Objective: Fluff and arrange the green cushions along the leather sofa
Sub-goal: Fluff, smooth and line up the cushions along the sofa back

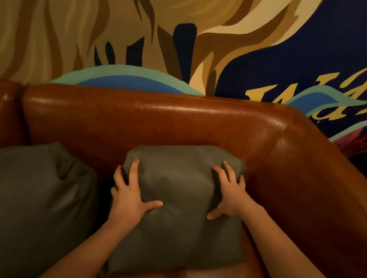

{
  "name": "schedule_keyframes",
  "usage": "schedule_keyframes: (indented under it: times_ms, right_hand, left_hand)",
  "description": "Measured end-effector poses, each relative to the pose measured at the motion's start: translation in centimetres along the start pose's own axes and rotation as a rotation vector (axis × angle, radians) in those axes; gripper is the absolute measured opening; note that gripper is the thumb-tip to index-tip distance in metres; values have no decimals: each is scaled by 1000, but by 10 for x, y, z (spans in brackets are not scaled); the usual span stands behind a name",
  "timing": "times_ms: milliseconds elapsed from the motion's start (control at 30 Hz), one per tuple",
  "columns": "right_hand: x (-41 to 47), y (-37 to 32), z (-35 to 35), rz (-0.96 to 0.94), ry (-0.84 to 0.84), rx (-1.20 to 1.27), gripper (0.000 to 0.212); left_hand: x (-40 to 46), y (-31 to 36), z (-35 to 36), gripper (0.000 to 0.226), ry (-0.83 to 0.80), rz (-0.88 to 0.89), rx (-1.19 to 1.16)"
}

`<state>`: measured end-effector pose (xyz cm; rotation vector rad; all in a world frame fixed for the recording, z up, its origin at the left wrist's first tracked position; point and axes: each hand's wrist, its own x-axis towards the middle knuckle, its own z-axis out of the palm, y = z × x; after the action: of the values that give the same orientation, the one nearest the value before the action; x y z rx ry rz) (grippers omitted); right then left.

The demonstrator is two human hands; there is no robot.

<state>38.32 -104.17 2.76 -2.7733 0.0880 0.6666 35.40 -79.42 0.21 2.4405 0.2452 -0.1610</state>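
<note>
Leather is gleaming brown all round the corner seat where I am working, and the green cushion [180, 210] is leaning there against the sofa [157, 115] backrest, tucked close to the right armrest [327, 197]. I am pressing my left hand [130, 195] on its left flank, fingers wrapping round the edge and thumb lying across the front; my right hand [229, 194] is mirroring that on the right flank, so each grip is grasping the cushion by its side. To fluff it well, I am judging that both palms should be squeezing inward evenly and then easing off, so the filling is rising toward the middle and not bunching to one side. The lower edge is sitting forward on the seat, so I am planning to be nudging it upright afterwards. A second green cushion [16, 203] is lying just beside it on the left, awaiting the same care.
</note>
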Motion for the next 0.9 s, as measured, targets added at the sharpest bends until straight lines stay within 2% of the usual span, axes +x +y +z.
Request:
schedule_keyframes:
  times_ms: [67,167,267,400,533,667,900]
  right_hand:
    - [-7,3,-1,6,16,17,133]
    - [-14,5,-5,34,37,21,131]
    - [-21,2,-14,21,54,11,126]
    - [-30,-1,-29,-7,103,-22,108]
    - [-34,0,-30,1,153,-33,94]
    - [-37,13,-33,4,86,-17,89]
    - [-32,47,-45,-70,1,-29,89]
  left_hand:
    - [0,5,-8,125,-29,5,60]
    - [2,16,-23,129,-109,41,280]
    - [3,35,-30,124,-140,123,401]
    - [12,69,-28,105,-166,200,460]
    - [10,91,-13,99,-179,235,507]
    - [-1,108,-1,97,-200,250,542]
    - [-12,134,25,96,-196,163,542]
